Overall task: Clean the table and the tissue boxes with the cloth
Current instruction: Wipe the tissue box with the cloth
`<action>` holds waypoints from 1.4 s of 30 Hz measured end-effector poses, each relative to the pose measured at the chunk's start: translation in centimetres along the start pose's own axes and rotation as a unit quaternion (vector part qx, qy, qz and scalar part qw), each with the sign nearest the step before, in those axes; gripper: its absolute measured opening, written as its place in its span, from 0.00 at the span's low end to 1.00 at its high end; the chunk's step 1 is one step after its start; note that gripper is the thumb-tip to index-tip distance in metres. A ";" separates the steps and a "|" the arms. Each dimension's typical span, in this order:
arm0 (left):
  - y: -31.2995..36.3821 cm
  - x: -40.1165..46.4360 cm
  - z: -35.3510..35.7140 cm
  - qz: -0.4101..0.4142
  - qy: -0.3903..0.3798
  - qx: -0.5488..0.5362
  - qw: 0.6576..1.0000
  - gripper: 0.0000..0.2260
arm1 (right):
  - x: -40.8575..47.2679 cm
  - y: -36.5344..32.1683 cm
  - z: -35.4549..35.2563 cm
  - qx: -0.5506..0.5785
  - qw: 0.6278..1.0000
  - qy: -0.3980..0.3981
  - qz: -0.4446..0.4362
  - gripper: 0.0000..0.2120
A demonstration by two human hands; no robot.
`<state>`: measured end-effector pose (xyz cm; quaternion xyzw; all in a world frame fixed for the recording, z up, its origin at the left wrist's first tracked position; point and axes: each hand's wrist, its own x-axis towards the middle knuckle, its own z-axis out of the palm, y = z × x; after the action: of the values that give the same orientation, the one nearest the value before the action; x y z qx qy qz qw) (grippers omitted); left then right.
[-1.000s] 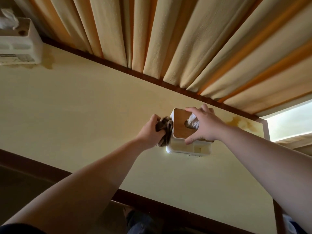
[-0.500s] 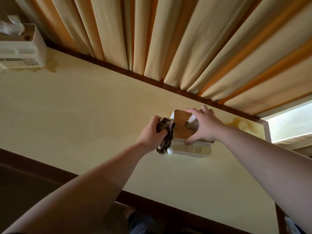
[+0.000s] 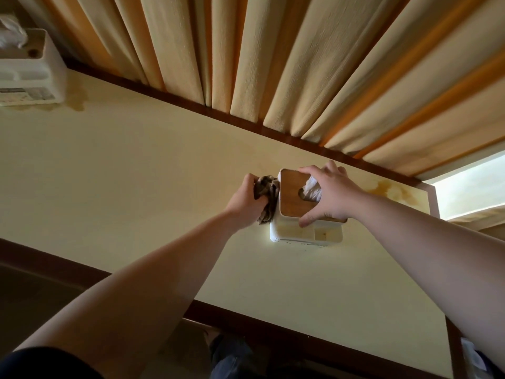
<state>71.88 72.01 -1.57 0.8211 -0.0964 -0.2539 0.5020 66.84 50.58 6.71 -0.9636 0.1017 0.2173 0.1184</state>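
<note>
A white tissue box (image 3: 300,233) with a wooden lid and a tissue sticking out stands on the pale yellow table (image 3: 136,173), near its far right edge. My right hand (image 3: 332,196) grips the box from above, fingers and thumb curled round the lid. My left hand (image 3: 246,201) holds a dark crumpled cloth (image 3: 266,195) and presses it against the box's left side. A second white tissue box (image 3: 30,72) stands at the table's far left corner.
Cream and orange curtains (image 3: 273,64) hang along the table's far edge. Yellowish stains mark the tabletop right of the near box (image 3: 393,191) and beside the far left box (image 3: 76,97). The table has a dark wooden border (image 3: 273,326). A bright window (image 3: 470,187) is at right.
My left hand has slid the cloth up and away along the box's left side. My right hand keeps its hold on the box. The view has shifted slightly.
</note>
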 end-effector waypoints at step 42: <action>-1.2 -0.3 -2.6 0.009 0.061 -0.082 0.995 0.08 | -2.1 -4.9 0.4 -0.007 0.975 -0.005 0.222 0.83</action>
<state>72.90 74.72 -1.57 0.7902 -0.0521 -0.2059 0.5749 66.03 55.69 8.17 -0.9165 0.3112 0.2437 0.0610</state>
